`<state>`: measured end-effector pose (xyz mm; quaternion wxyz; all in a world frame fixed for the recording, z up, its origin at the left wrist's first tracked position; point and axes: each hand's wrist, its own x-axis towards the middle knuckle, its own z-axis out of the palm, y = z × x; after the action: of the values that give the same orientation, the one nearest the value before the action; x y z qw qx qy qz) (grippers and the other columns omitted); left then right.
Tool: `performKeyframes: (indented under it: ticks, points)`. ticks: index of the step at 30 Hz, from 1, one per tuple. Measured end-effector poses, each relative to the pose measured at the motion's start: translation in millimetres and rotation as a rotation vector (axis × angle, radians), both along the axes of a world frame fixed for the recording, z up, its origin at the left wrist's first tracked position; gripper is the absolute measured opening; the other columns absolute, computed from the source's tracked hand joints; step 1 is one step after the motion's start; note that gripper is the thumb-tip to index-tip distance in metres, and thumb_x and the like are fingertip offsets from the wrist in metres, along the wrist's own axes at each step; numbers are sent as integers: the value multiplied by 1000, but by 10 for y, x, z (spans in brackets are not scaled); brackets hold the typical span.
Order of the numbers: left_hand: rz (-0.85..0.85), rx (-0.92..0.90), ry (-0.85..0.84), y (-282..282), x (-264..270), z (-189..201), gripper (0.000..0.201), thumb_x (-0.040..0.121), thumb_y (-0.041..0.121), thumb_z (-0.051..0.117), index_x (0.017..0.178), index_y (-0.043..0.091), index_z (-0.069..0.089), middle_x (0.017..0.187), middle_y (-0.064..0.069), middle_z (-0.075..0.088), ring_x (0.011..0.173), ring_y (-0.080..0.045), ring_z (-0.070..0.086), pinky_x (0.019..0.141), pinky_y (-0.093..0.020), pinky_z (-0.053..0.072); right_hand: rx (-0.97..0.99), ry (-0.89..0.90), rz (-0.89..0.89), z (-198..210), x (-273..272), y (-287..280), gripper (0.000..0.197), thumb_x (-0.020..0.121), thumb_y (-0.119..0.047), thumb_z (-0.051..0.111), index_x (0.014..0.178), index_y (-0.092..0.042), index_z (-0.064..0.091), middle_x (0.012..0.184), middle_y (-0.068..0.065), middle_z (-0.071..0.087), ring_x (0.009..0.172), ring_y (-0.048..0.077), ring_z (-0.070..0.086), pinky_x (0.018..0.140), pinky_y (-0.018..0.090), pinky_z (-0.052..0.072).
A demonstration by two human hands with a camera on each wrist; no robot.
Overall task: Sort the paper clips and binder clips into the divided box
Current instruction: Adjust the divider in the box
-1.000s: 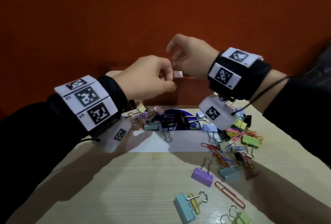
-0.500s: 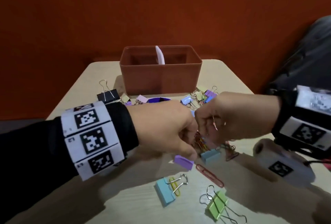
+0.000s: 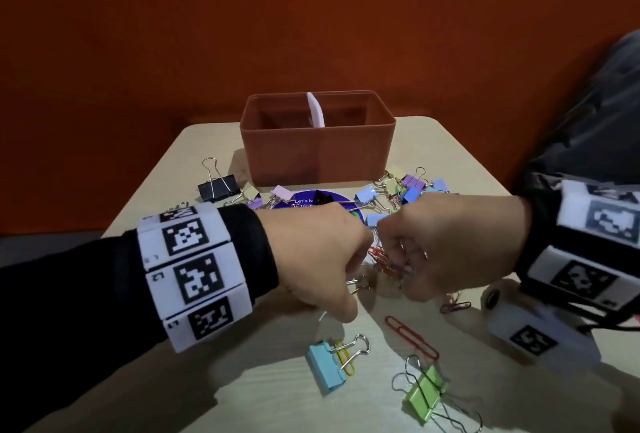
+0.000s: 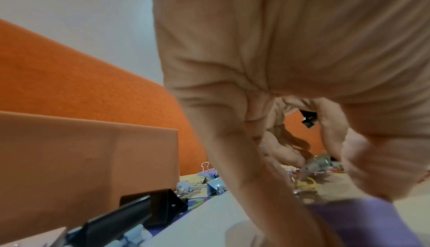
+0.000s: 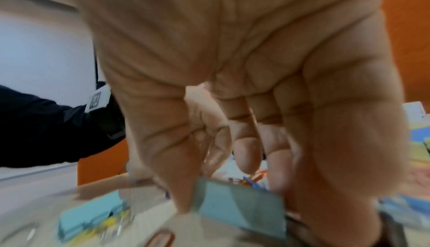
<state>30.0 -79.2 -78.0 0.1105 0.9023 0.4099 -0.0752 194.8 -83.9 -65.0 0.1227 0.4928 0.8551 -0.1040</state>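
Note:
A brown box (image 3: 318, 155) with a white divider (image 3: 316, 110) stands at the back of the table. Both hands are down on the heap of coloured clips in front of it, knuckles almost touching. My left hand (image 3: 348, 294) is curled, and the left wrist view shows a purple binder clip (image 4: 349, 214) between its thumb and fingers. My right hand (image 3: 398, 276) is curled too; in the blurred right wrist view a light blue binder clip (image 5: 239, 203) sits pinched between thumb and fingers. Red paper clips (image 3: 379, 256) show between the hands.
Loose near the front lie a red paper clip (image 3: 412, 337), a light blue binder clip (image 3: 325, 368) with a yellow paper clip, and a green binder clip (image 3: 424, 394). A black binder clip (image 3: 218, 186) and pastel clips (image 3: 410, 186) lie by the box. Dark fabric (image 3: 588, 121) fills the right.
A second ago both hands were raised together up by the box. They have come down onto the clip heap and closed on clips there.

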Motion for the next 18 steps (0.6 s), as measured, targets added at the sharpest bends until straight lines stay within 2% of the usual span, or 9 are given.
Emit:
performKeyframes:
  ticks: [3, 5, 8, 10, 12, 15, 18]
  points:
    - [11, 0, -11, -13, -25, -4, 31, 68, 43, 72, 86, 23, 57, 77, 7, 59, 74, -13, 58, 64, -33, 55, -68, 81, -51, 131, 28, 82, 22, 69, -29, 70, 85, -27, 56, 76, -5, 67, 55, 2, 53, 67, 30, 51]
    - [-6, 3, 1, -13, -24, -11, 31, 71, 41, 74, 89, 20, 60, 78, 6, 59, 74, -13, 57, 63, -30, 53, -114, 154, -80, 179, 36, 139, 22, 69, -23, 71, 87, -26, 59, 79, -2, 68, 51, 3, 52, 58, 26, 49]
    - [-27, 16, 17, 18, -56, -13, 24, 73, 34, 72, 90, 19, 66, 82, 6, 64, 74, -10, 58, 64, -27, 53, -137, 209, -109, 188, 45, 215, 21, 70, -18, 72, 88, -26, 65, 64, -7, 63, 45, 3, 47, 45, 15, 38]
    - [6, -15, -1, 36, -116, 4, 22, 71, 31, 73, 90, 21, 65, 81, 8, 65, 72, -4, 58, 67, -29, 55, -142, 218, -112, 165, 45, 251, 22, 70, -18, 72, 89, -28, 68, 56, -16, 58, 45, 2, 48, 44, 13, 37]
    - [30, -41, -23, 52, -185, 23, 22, 70, 29, 73, 89, 23, 63, 80, 9, 65, 71, -1, 57, 68, -30, 55, -142, 205, -95, 139, 40, 270, 25, 69, -19, 71, 90, -33, 70, 64, -18, 61, 53, 2, 52, 51, 17, 42]
    - [40, -46, -33, 77, -268, 47, 22, 72, 29, 71, 92, 25, 64, 79, 11, 63, 69, -1, 57, 65, -24, 53, -126, 158, -24, 105, 18, 278, 31, 68, -21, 70, 93, -39, 71, 90, 2, 66, 76, 19, 60, 72, 38, 53]
    - [51, 11, -56, 145, -351, 54, 21, 75, 35, 68, 95, 31, 65, 75, 15, 58, 70, 3, 53, 59, -15, 42, -59, 125, 25, 124, -3, 244, 38, 69, -18, 67, 98, -42, 72, 92, 6, 63, 77, 23, 57, 72, 42, 50]
